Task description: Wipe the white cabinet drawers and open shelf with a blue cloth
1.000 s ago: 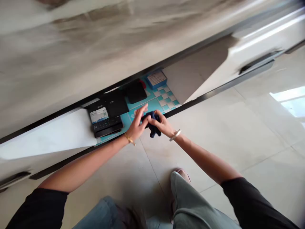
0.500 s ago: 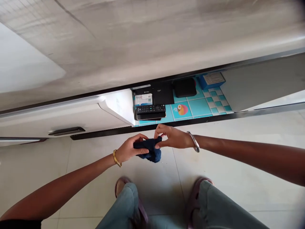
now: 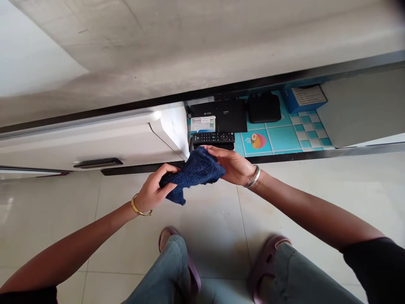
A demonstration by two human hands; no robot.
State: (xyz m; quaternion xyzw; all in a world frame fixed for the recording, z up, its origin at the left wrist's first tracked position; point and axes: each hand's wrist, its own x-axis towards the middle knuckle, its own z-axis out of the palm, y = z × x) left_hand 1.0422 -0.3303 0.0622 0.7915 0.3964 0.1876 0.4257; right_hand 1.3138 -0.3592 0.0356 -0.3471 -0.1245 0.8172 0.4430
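A dark blue fluffy cloth (image 3: 199, 169) hangs between both hands, partly spread, in front of the low cabinet. My left hand (image 3: 155, 189) pinches its left end between thumb and fingers, with a loose corner dangling below. At the cloth's upper right, my right hand (image 3: 232, 164) has its fingers along the edge; its thumb is hidden behind the fabric. Behind the cloth, on the open shelf, lies a black remote control (image 3: 213, 138), its lower part covered from view.
The shelf's blue tile-pattern liner (image 3: 283, 139) carries a flat black box (image 3: 232, 118) with a label, a black device (image 3: 264, 108) and a blue box (image 3: 305, 99). A white drawer front (image 3: 133, 143) with a dark handle (image 3: 98, 163) stands at left. My feet are on the tiled floor (image 3: 221, 236).
The cloth has gone from bunched up to partly spread out and sits higher. My left hand has moved left, and my right hand has shifted to the cloth's upper right edge.
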